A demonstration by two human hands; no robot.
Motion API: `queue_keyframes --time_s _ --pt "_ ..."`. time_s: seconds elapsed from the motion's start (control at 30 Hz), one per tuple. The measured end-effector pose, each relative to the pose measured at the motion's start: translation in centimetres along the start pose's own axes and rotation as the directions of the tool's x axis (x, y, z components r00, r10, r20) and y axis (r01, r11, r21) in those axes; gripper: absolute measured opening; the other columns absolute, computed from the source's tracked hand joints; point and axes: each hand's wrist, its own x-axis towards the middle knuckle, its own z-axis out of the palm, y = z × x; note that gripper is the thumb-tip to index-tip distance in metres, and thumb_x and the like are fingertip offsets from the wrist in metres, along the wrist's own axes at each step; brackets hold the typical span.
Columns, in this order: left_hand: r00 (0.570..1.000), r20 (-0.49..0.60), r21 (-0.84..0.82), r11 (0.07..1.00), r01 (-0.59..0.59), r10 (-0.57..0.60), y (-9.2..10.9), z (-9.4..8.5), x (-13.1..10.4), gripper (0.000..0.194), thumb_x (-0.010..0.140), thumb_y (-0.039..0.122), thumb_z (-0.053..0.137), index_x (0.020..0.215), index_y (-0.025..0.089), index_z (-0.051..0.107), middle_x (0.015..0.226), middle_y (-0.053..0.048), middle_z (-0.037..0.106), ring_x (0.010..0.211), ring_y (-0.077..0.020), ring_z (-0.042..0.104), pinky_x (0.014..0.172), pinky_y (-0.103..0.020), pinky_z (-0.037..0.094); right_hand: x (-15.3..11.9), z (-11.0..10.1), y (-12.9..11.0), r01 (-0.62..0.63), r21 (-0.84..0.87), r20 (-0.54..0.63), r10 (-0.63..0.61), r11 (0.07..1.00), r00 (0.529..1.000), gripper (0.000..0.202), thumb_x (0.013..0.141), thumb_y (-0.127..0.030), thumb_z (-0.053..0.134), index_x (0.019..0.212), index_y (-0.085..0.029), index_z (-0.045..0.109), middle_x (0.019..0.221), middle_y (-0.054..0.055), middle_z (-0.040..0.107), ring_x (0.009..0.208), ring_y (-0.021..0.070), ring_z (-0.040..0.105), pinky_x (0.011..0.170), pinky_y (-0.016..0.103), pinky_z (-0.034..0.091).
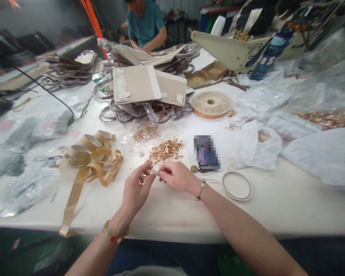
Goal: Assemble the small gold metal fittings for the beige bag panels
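My right hand [176,176] is closed in a pinch, thumb against fingers, on the end of a narrow pale strip of tape [154,172]. My left hand [138,186] meets it from the left, its thumb and fingers bent in at the same spot; its exact grip is partly hidden. A pale strip runs behind my right wrist to a tape roll [237,186] lying flat. Just beyond my fingertips lies a heap of small gold metal fittings [166,149]. Some gold pieces also show behind my left fingers.
Curled tan strapping [94,157] lies left, near pliers [48,158]. A phone [206,152] and a large coiled strap roll [212,104] are to the right. Stacked flat panels [136,84] stand behind. Plastic bags [324,153] fill the right side. A co-worker [148,25] sits across.
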Motion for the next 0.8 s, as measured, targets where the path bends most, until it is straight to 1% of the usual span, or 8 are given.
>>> queue_keyframes --time_s 0.07,0.17,0.3,0.43,0.53,0.6,0.7,0.8 --pt "0.998 0.025 0.035 0.997 -0.067 0.066 0.1 -0.1 0.0 0.03 0.09 0.034 0.063 0.119 0.024 0.068 0.1 -0.005 0.074 0.07 -0.0144 0.061 0.057 -0.024 0.048 0.0 0.1 0.1 0.03 -0.034 0.003 -0.029 0.999 1.0 0.015 0.09 -0.02 0.061 0.081 -0.017 0.072 0.076 0.004 0.075 0.068 0.0156 0.065 0.064 0.025 0.041" --pt "0.983 0.056 0.104 0.979 -0.178 0.173 0.4 -0.2 0.2 0.015 0.093 0.03 0.059 0.099 0.023 0.071 0.089 -0.004 0.074 0.076 -0.0178 0.062 0.059 -0.026 0.048 0.0 0.2 0.3 0.071 -0.098 0.004 -0.071 0.993 0.997 0.013 0.089 -0.018 0.061 0.082 -0.018 0.072 0.075 0.003 0.073 0.067 0.016 0.063 0.064 0.026 0.039" --pt "0.975 0.076 0.173 0.96 -0.219 0.209 0.8 -0.4 0.4 0.009 0.091 0.026 0.061 0.089 0.023 0.069 0.083 -0.003 0.073 0.076 -0.019 0.064 0.063 -0.028 0.048 0.0 0.2 0.4 0.1 -0.141 -0.007 -0.102 0.985 0.995 0.011 0.086 -0.018 0.064 0.078 -0.02 0.072 0.071 0.002 0.07 0.067 0.0159 0.06 0.063 0.027 0.036" --pt "0.942 0.08 0.162 0.929 -0.334 0.325 1.0 -0.5 0.0 0.008 0.092 0.021 0.06 0.086 0.022 0.065 0.081 -0.002 0.072 0.076 -0.0182 0.063 0.068 -0.029 0.048 0.2 0.0 0.7 0.007 0.125 0.093 -0.018 0.992 0.996 0.014 0.083 -0.014 0.062 0.071 -0.017 0.069 0.066 0.0 0.069 0.063 0.0137 0.061 0.062 0.025 0.041" --pt "0.885 0.043 0.144 0.874 -0.464 0.463 1.1 -0.5 -0.4 0.009 0.093 0.015 0.058 0.09 0.022 0.063 0.082 -0.002 0.071 0.078 -0.0181 0.062 0.072 -0.03 0.049 0.3 0.0 1.0 -0.145 0.424 0.245 0.041 0.894 0.969 0.012 0.082 -0.017 0.062 0.07 -0.016 0.066 0.061 -0.001 0.066 0.059 0.0125 0.061 0.06 0.024 0.046" --pt "0.844 0.04 0.15 0.832 -0.534 0.534 1.1 -0.5 -0.6 0.012 0.093 0.011 0.056 0.093 0.022 0.062 0.083 -0.003 0.071 0.077 -0.0178 0.061 0.073 -0.03 0.048 0.4 0.0 1.1 -0.228 0.511 0.304 0.074 0.829 0.95 0.01 0.081 -0.018 0.064 0.071 -0.015 0.065 0.059 -0.001 0.065 0.057 0.0113 0.06 0.058 0.022 0.046" --pt "0.799 0.075 0.133 0.789 -0.6 0.596 1.1 -0.5 -0.7 0.015 0.093 0.009 0.053 0.095 0.022 0.06 0.086 -0.003 0.071 0.078 -0.017 0.062 0.074 -0.031 0.049 0.4 0.1 1.0 -0.235 0.539 0.269 0.1 0.809 0.958 0.012 0.081 -0.02 0.065 0.07 -0.015 0.063 0.06 -0.001 0.065 0.055 0.0095 0.059 0.055 0.021 0.043" --pt "0.847 0.045 0.106 0.841 -0.531 0.53 0.8 -0.6 -0.7 0.012 0.096 0.013 0.051 0.093 0.022 0.058 0.089 -0.004 0.071 0.083 -0.0175 0.064 0.077 -0.032 0.05 0.5 0.1 0.9 -0.127 0.536 0.107 0.082 0.835 0.991 0.016 0.085 -0.024 0.063 0.071 -0.016 0.061 0.064 0.0 0.066 0.057 0.0091 0.059 0.058 0.021 0.045"
